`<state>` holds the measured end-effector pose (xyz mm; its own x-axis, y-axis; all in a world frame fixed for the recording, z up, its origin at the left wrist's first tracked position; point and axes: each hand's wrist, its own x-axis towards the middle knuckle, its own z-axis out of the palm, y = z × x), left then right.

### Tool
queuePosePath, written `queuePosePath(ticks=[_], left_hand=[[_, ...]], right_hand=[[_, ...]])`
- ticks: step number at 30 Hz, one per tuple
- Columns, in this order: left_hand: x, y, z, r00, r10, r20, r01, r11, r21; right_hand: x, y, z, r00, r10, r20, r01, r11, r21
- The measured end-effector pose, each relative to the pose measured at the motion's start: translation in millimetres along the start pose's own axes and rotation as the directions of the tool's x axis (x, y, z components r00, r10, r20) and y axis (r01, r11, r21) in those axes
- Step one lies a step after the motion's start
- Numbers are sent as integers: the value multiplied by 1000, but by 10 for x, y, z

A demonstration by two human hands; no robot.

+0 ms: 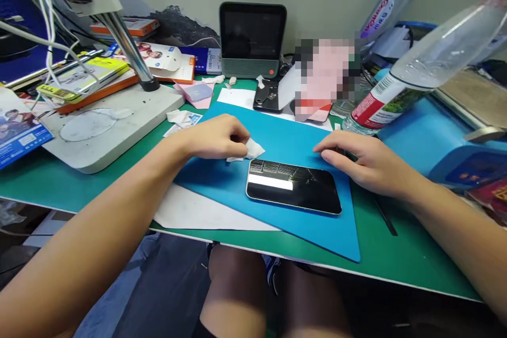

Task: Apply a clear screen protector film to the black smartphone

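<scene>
A smartphone point(293, 187) lies face up on a blue mat point(317, 237), its black glossy screen showing bright reflections. Just beyond its left end, my left hand point(216, 137) is closed on a crumpled white tissue point(254, 149), which pokes out past the fingers. My right hand point(356, 161) hovers or rests by the mat's right edge, beyond the phone's right end. Its index finger and thumb reach forward, apart from the phone, with nothing visible between them. The other right fingers are partly hidden. A thin dark strip point(386, 216) lies on the green table below my right wrist.
A smart display point(253, 37) stands against the wall. An opened phone point(267, 96) lies behind the mat. At right, a tilted plastic bottle point(420, 68) leans near a blue machine point(420, 132). A microscope stand base point(106, 127) and stacked boxes point(91, 76) occupy the left.
</scene>
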<state>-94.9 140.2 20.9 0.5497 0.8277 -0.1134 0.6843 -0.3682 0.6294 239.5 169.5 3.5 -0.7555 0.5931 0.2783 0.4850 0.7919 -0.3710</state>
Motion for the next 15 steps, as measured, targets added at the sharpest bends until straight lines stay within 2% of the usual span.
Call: queuePosePath(ticks=[2, 5, 7, 9, 12, 15], left_hand=[[-11, 3, 4, 1000, 7, -2, -7, 999, -33], [-40, 14, -9, 995, 89, -52, -92, 994, -54], [-55, 9, -32, 986, 149, -80, -154, 986, -61], [-59, -12, -55, 983, 161, -90, -167, 983, -70], [-53, -47, -67, 988, 135, -79, -139, 989, -49], [-61, -30, -55, 990, 134, -35, -133, 991, 18]], right_hand=[[46, -143, -34, 997, -56, 45, 58, 997, -44], [179, -438, -19, 985, -118, 127, 127, 990, -69], [305, -627, 51, 984, -110, 140, 121, 990, -72], [438, -765, 159, 984, -107, 145, 119, 990, -78], [584, -846, 330, 989, -58, 133, 72, 992, -100], [618, -818, 451, 996, -29, 87, 35, 997, -64]])
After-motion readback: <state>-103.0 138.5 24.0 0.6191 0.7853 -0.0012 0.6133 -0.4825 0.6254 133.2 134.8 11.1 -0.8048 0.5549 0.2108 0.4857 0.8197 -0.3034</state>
